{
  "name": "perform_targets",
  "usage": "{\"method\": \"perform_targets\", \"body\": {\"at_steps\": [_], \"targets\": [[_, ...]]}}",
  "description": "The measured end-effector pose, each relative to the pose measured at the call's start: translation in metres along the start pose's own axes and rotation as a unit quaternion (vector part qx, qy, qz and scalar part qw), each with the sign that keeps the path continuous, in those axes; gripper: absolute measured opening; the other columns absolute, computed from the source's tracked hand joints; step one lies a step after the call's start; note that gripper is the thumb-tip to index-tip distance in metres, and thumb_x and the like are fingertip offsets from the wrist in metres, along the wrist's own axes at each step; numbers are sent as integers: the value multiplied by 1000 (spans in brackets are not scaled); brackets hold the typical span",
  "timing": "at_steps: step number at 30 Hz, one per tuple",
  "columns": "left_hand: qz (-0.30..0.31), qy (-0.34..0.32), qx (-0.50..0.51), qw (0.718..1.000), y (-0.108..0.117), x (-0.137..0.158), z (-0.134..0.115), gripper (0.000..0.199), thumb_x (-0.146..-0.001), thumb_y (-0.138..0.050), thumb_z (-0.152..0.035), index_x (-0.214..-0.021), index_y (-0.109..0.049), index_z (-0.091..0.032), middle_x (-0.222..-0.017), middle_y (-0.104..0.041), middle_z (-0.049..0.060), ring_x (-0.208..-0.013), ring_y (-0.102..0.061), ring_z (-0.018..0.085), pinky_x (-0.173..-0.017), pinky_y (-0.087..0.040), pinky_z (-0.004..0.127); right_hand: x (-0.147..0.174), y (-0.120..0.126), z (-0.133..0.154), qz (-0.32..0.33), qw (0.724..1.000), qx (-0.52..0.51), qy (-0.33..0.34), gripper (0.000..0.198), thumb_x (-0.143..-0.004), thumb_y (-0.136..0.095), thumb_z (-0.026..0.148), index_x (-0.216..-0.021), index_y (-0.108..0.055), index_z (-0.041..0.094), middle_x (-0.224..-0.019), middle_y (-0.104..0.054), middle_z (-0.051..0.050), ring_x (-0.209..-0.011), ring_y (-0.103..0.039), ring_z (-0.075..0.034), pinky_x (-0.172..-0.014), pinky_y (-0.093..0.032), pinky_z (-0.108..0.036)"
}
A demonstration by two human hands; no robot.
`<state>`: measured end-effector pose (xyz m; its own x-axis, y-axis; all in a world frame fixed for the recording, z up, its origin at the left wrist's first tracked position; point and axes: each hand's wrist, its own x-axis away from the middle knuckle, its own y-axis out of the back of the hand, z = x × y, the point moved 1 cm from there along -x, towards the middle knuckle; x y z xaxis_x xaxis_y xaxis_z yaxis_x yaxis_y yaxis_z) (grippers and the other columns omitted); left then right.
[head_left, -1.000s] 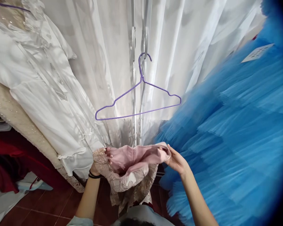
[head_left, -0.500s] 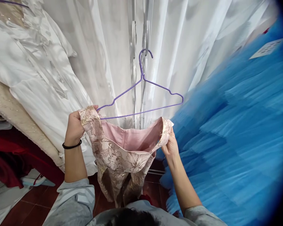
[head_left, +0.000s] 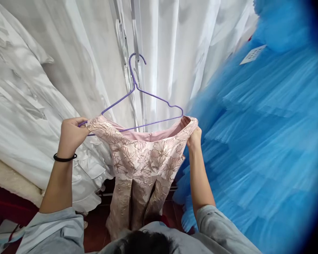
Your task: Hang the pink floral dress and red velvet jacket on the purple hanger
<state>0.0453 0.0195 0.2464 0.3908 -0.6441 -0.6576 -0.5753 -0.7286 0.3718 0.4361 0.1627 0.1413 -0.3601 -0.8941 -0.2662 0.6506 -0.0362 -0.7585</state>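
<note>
A pink and gold floral brocade dress (head_left: 151, 158) hangs down in front of me, its pink lining showing at the neckline. A purple hanger (head_left: 159, 98) reaches into it; its left end passes through the left shoulder strap, and its right end touches the inner edge of the right strap. My left hand (head_left: 72, 135), with a black band at the wrist, is closed on the left strap and the hanger's end. My right hand (head_left: 195, 137) grips the right strap from its outer side, the fingers partly hidden behind the cloth. The hanger's hook overlaps a metal upright.
White curtains (head_left: 164, 46) hang behind, around metal uprights (head_left: 136, 42). White dresses (head_left: 23, 106) fill the left. A large blue tulle dress (head_left: 259, 148) with a white tag (head_left: 253, 54) takes up the right. Dark red tiles (head_left: 95, 229) show below.
The left strap has slid inward along the hanger, whose left end now sticks out by my left hand. The right strap has risen to meet the hanger's right end. The view has shifted right.
</note>
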Motion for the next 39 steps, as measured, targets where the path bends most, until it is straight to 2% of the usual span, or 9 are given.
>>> {"method": "perform_targets", "body": {"at_steps": [12,17,21,26,31,33,35,37,39], "targets": [[35,23,57,998,-24,-1,7,36,-54,-76,-38,-74,-73,-8,-58,-51,-2,-58,-40,7,-49,-30,16,-45,-29,24,80,993,70,58,29,-57,-83,35,-74,-70,15,-71,-70,-1,-72,-68,-13,-74,-60,-25],[39,10,140,989,-26,-2,13,37,-54,-81,-30,-83,-73,-8,-61,-55,-2,-60,-46,7,-55,-38,17,-35,-55,42,166,968,173,75,24,-51,-80,28,-60,-63,13,-50,-49,5,-46,-42,-4,-42,-36,-16],[63,17,271,960,-26,-1,19,43,-54,-80,-17,-97,-73,-12,-64,-55,-4,-58,-47,6,-53,-39,15,-40,-64,53,230,945,230,42,41,-54,-80,41,-50,-48,15,-45,-33,8,-42,-29,-2,-38,-30,-16],[121,96,406,901,-31,5,31,33,-63,-72,-35,-90,-74,-16,-78,-67,5,-69,-59,15,-54,-48,22,-41,-59,75,266,831,484,63,51,-61,-80,57,-54,-52,15,-47,-43,3,-52,-50,-11,-49,-48,-25],[-22,21,305,952,-47,-4,41,39,-60,-86,-44,-78,-69,-14,-71,-63,0,-62,-55,9,-56,-48,18,-28,-64,91,277,730,575,243,44,-70,-75,56,-73,-68,12,-63,-62,-4,-67,-61,-17,-68,-52,-29],[-63,-10,293,954,-56,-11,52,43,-60,-86,-48,-82,-70,-14,-77,-65,2,-69,-58,10,-61,-49,18,-24,-61,85,301,735,553,253,48,-76,-68,59,-96,-72,15,-90,-71,-9,-85,-66,-22,-80,-54,-34],[-58,-20,341,938,-62,-8,77,55,-64,-79,-61,-98,-71,-18,-96,-68,6,-85,-63,14,-70,-52,20,-17,-42,71,289,763,517,258,66,-80,-62,63,-130,-58,21,-130,-60,-13,-115,-60,-28,-95,-51,-41],[10,2,400,916,-65,16,114,80,-60,-71,-76,-122,-64,-26,-124,-62,9,-109,-61,21,-82,-53,26,3,-2,45,262,801,482,238,99,-76,-64,68,-155,-18,30,-161,-23,-12,-142,-35,-31,-109,-43,-48],[106,66,391,912,-69,65,160,105,-50,-72,-80,-140,-48,-34,-144,-49,10,-127,-52,29,-93,-52,35,44,53,5,277,826,470,145,131,-65,-72,70,-153,18,34,-165,5,-11,-151,-14,-33,-113,-36,-54]]}}
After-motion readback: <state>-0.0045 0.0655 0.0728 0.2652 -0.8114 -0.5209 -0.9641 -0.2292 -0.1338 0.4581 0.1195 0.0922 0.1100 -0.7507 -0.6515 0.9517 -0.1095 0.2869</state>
